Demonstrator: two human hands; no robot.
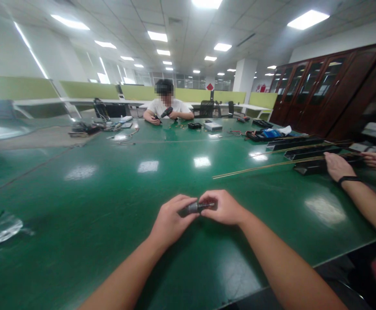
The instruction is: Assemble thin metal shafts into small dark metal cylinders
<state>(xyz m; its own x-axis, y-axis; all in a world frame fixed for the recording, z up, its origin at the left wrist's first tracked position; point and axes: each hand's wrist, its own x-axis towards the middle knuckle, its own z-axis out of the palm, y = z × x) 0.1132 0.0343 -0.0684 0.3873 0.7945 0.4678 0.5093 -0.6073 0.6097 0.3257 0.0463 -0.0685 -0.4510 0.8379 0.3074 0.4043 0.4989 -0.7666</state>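
Head view: both hands on a screwdriver-like tool

Near 6 o'clock, just above the green desk (110,206), a dark screwdriver-like tool (193,208) lies across the two hands, its slim shaft (211,205) aimed toward 3 o'clock. The left hand (174,219) pinches the thicker body from the 9 o'clock side; the right hand (225,208) curls around the front end, fingertips and thumb at the collar, the shaft lying in its hollow.

It looks small, rigid and probably light to moderate in weight, with most of the mass likely in the body. That thick section should give the surest grip; the narrow shaft offers little to hold and may roll or slip if smooth. Nothing suggests fragility, though the tip is too small to judge.

From the tool, long thin rods (268,167) lie toward 2 o'clock, well apart from both hands.
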